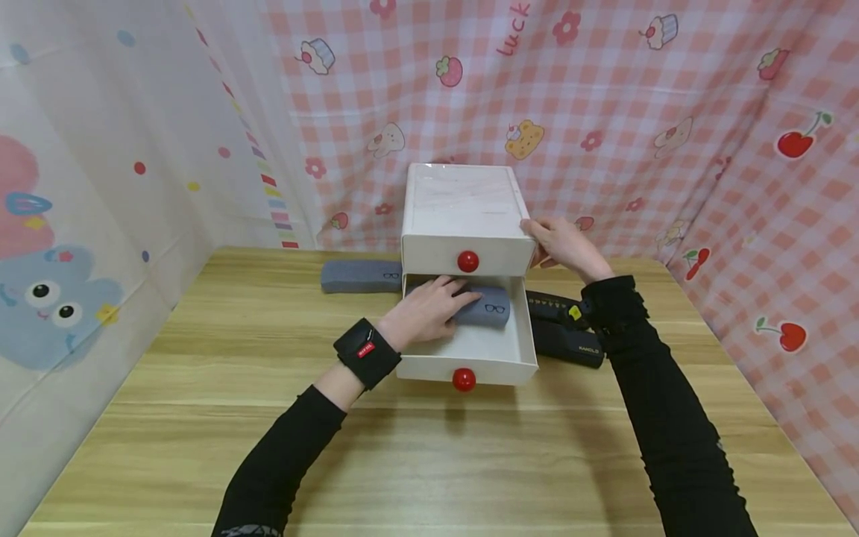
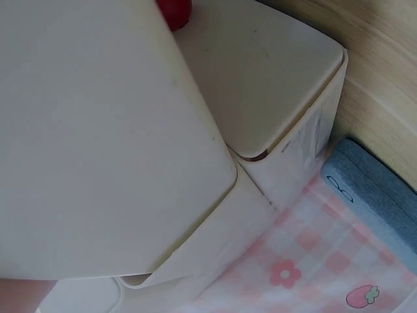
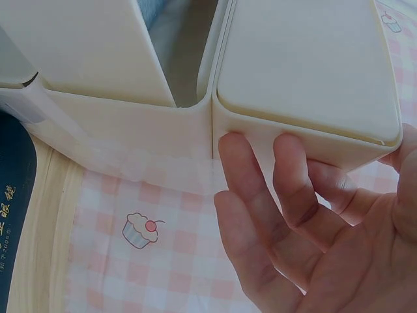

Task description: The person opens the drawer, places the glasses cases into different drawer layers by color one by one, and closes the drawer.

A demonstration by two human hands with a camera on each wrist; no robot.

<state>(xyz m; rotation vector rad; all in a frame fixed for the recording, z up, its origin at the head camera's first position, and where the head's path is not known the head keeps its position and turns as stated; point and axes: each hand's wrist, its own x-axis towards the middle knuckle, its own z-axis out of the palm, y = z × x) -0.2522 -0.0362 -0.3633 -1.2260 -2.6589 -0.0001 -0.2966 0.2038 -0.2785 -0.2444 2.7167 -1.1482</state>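
Observation:
A small white two-drawer cabinet [image 1: 463,201] with red round knobs stands at the back of the table, its lower drawer [image 1: 499,347] pulled out. Inside that drawer lies a blue-grey glasses case [image 1: 495,307]. My left hand [image 1: 429,309] reaches in from the left and holds the case from above, covering its left part. At the cabinet's upper right side, my right hand [image 1: 564,242] braces the body. In the right wrist view, bent, spread fingers [image 3: 293,176] of that hand touch the side panel. The left wrist view barely shows the left hand.
Left of the cabinet lies another blue-grey glasses case [image 1: 359,277]. Dark cases with gold lettering [image 1: 567,343] lie close against its right side. Patterned curtains [image 1: 429,97] hang behind and beside the wooden table [image 1: 268,373].

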